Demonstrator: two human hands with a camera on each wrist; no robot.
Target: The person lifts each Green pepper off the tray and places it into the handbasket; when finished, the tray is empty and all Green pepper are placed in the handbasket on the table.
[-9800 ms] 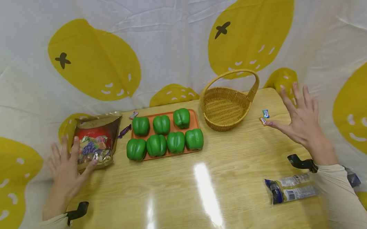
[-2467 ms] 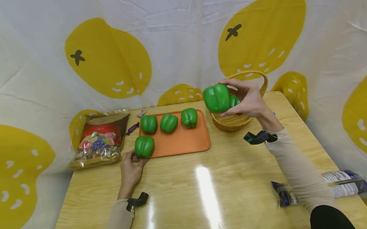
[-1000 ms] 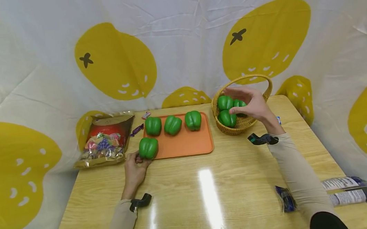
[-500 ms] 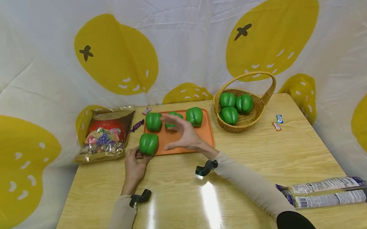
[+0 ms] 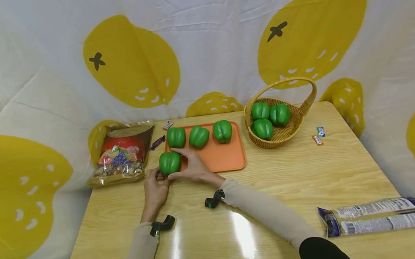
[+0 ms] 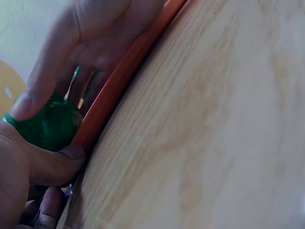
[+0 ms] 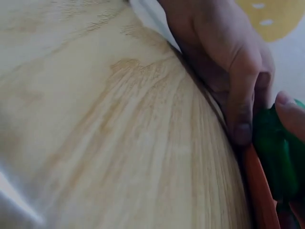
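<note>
An orange tray (image 5: 226, 159) lies on the table with several green bell peppers on it. My left hand (image 5: 156, 189) pinches the tray's front left corner, its thumb on the rim in the left wrist view. At that same corner, my right hand (image 5: 194, 167) grips the front left bell pepper (image 5: 169, 163), thumb on the near side and fingers on the far side. Behind it a row of three peppers, with one bell pepper (image 5: 222, 131) at its right end, rests along the tray's back. A wicker basket (image 5: 286, 135) to the right holds three bell peppers (image 5: 262, 129).
A gold and red candy bag (image 5: 120, 153) lies left of the tray. Near it are a purple wrapped candy (image 5: 157, 142) and a pink candy (image 5: 167, 125). A blue candy (image 5: 320, 131) and an orange candy (image 5: 317, 140) lie right of the basket. A long plastic package (image 5: 377, 216) sits front right.
Three peppers have gone from the tray into the basket since the earliest frame. My right hand has come from the basket left onto the front left pepper; my left hand stays at the tray's corner.
</note>
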